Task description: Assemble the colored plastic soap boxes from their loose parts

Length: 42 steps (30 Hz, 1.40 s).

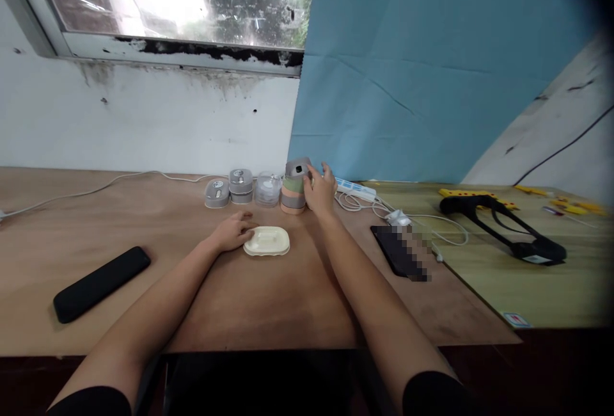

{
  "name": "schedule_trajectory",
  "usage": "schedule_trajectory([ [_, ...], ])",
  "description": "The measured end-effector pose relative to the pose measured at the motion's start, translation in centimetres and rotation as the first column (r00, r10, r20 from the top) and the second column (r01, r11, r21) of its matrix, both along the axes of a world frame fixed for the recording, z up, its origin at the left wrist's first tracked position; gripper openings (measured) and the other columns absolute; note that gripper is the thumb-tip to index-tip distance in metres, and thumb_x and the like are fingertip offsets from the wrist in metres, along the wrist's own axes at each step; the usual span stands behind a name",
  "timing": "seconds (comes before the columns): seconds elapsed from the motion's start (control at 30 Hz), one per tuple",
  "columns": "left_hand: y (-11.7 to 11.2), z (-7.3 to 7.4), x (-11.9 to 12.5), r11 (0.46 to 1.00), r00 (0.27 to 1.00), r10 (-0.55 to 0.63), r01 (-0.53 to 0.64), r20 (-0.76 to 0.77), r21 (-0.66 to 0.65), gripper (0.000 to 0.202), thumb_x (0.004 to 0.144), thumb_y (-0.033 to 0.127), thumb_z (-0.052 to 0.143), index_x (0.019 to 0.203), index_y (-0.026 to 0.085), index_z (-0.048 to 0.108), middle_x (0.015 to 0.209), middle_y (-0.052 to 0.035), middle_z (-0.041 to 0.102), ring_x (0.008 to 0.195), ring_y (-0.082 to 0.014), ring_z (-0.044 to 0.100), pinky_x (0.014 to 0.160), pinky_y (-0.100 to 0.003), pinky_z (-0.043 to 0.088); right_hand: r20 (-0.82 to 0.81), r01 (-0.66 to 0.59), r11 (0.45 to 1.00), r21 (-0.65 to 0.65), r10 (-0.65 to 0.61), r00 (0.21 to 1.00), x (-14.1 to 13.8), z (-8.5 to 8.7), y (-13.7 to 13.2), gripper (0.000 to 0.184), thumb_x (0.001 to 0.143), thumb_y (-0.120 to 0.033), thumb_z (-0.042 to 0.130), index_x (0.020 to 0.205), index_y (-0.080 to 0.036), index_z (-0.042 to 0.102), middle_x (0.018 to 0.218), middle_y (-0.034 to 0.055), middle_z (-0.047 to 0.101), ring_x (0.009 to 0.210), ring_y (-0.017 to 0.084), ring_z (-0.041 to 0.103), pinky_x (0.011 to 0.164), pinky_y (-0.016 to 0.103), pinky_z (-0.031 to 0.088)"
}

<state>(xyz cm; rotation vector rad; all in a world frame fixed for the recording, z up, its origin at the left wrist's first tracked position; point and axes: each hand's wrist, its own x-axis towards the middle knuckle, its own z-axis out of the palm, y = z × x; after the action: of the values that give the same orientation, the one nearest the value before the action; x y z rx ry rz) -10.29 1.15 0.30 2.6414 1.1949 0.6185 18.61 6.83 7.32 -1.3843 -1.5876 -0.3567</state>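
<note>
A cream, rounded plastic box or lid [267, 241] lies on the brown table in front of me. My left hand [233, 232] rests at its left edge, fingers loosely spread, with the fingertips at the rim. Farther back stands a stack of small rounded boxes [293, 201] in peach, grey and green. On top of it a grey box [297, 168] with a dark spot sits slightly tilted. My right hand [321, 187] is at the upper right side of this stack, fingers apart and fingertips close to the top grey box; whether they touch it is hard to tell.
Left of the stack stand clear containers [268, 189] and grey lidded boxes [240, 184]. A black case [102, 283] lies at left, a dark phone-like slab [391, 249] at right. Behind are a white power strip [355, 189] and cables; a black frame [503, 227] lies far right.
</note>
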Motion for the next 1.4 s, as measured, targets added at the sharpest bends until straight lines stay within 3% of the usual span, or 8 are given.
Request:
schedule_trajectory([
  [0.2, -0.6, 0.5, 0.2, 1.000, 0.999, 0.029, -0.029, 0.041, -0.003, 0.047, 0.090, 0.052, 0.042, 0.120, 0.023, 0.064, 0.128, -0.0121, 0.054, 0.116, -0.0262, 0.054, 0.101, -0.040, 0.042, -0.049, -0.150, 0.989, 0.002, 0.150, 0.987, 0.6, 0.6, 0.7, 0.021, 0.088, -0.033, 0.053, 0.099, -0.020, 0.065, 0.117, 0.0125, 0.061, 0.114, 0.028, 0.052, 0.099, 0.046, 0.037],
  [0.4, -0.7, 0.8, 0.2, 0.998, 0.991, 0.069, -0.070, 0.112, 0.001, 0.050, 0.092, 0.053, 0.039, 0.122, 0.019, 0.061, 0.124, -0.0119, 0.057, 0.109, -0.0247, 0.057, 0.097, -0.038, 0.045, -0.188, -0.262, 0.940, 0.218, 0.304, 0.934, -1.1, 1.3, -1.2, 0.026, 0.094, -0.042, 0.042, 0.099, -0.021, 0.057, 0.123, 0.0108, 0.058, 0.118, 0.024, 0.052, 0.098, 0.040, 0.041],
  [0.67, -0.7, 0.8, -0.4, 0.985, 0.930, 0.121, -0.157, 0.346, 0.077, 0.088, 0.085, 0.051, 0.053, 0.151, 0.015, 0.007, 0.130, -0.0147, 0.055, 0.077, -0.0169, 0.060, 0.076, -0.033, 0.051, -0.441, -0.580, 0.815, -0.006, 0.518, 0.733, -3.7, -5.0, -7.4, 0.030, 0.092, -0.051, 0.041, 0.090, -0.023, 0.051, 0.079, 0.0020, 0.059, 0.076, 0.019, 0.058, 0.072, 0.032, 0.049],
  [0.73, -0.6, 0.8, -0.4, 0.985, 0.946, 0.116, -0.149, 0.304, 0.087, 0.092, 0.084, 0.052, 0.054, 0.151, 0.016, 0.003, 0.133, -0.0155, 0.053, 0.079, -0.0183, 0.061, 0.077, -0.034, 0.050, -0.565, -0.645, 0.763, -0.030, 0.519, 0.641, -3.6, -6.1, -8.0, 0.033, 0.090, -0.055, 0.044, 0.086, -0.023, 0.050, 0.074, 0.0008, 0.057, 0.073, 0.019, 0.057, 0.070, 0.033, 0.050],
  [0.83, -0.7, 1.1, -0.2, 0.981, 0.968, 0.106, -0.139, 0.228, 0.136, 0.102, 0.079, 0.057, 0.059, 0.152, 0.017, 0.000, 0.137, -0.0170, 0.050, 0.083, -0.0211, 0.063, 0.080, -0.036, 0.049, -0.786, -0.747, 0.661, 0.077, 0.501, 0.362, -3.8, -6.4, -7.9, 0.040, 0.087, -0.063, 0.043, 0.090, -0.024, 0.049, 0.083, 0.0025, 0.062, 0.081, 0.021, 0.062, 0.070, 0.035, 0.054],
  [0.97, -1.2, 1.4, 0.2, 0.973, 0.985, 0.085, -0.114, 0.149, 0.198, 0.106, 0.076, 0.061, 0.061, 0.151, 0.015, 0.003, 0.118, -0.0145, 0.062, 0.083, -0.0225, 0.064, 0.080, -0.034, 0.048, -0.897, -0.854, 0.500, 0.146, 0.431, 0.099, -4.4, -6.1, -7.6, 0.049, 0.080, -0.068, 0.050, 0.100, -0.024, 0.052, 0.106, 0.0065, 0.065, 0.096, 0.024, 0.064, 0.072, 0.040, 0.057],
  [1.17, -1.5, 1.3, 0.1, 0.936, 0.983, 0.007, -0.071, 0.183, 0.346, 0.089, 0.081, 0.057, 0.057, 0.149, 0.014, 0.017, 0.111, -0.0130, 0.064, 0.077, -0.0203, 0.064, 0.074, -0.033, 0.050, -0.944, -0.872, 0.475, 0.119, 0.325, 0.048, -4.5, -6.6, -7.5, 0.051, 0.079, -0.066, 0.056, 0.105, -0.022, 0.054, 0.103, 0.0070, 0.069, 0.086, 0.022, 0.067, 0.063, 0.035, 0.059],
  [1.4, -1.3, 1.1, 0.5, 0.917, 0.984, -0.065, -0.006, 0.164, 0.398, 0.091, 0.078, 0.054, 0.064, 0.147, 0.016, 0.019, 0.122, -0.0162, 0.060, 0.098, -0.0265, 0.063, 0.086, -0.040, 0.051, -0.976, -0.850, 0.524, -0.049, 0.156, 0.153, -3.8, -7.3, -6.5, 0.060, 0.082, -0.072, 0.042, 0.096, -0.016, 0.058, 0.062, 0.0047, 0.066, 0.048, 0.018, 0.062, 0.042, 0.030, 0.052],
])
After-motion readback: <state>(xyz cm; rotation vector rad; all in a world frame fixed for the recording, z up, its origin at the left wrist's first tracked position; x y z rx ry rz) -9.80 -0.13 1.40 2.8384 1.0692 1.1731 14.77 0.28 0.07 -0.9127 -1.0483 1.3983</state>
